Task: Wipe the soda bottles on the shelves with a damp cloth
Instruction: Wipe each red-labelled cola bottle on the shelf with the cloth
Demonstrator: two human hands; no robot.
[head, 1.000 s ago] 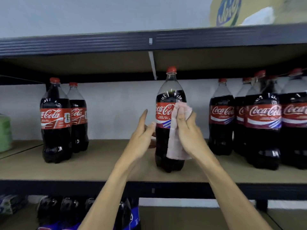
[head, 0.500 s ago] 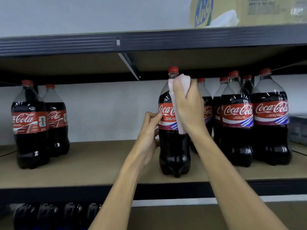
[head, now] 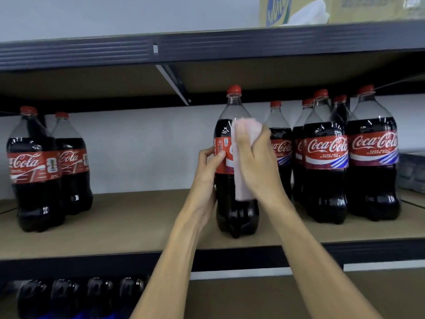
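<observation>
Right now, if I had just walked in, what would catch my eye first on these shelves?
The two hands at the centre: the left hand grips a Coca-Cola bottle standing at the front of the middle shelf, while the right hand holds a pink cloth against its label. A cluster of matching bottles crowds the shelf to the right, and a pair stands far left.

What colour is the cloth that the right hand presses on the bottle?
The cloth is pale pink; the head view shows it.
</observation>
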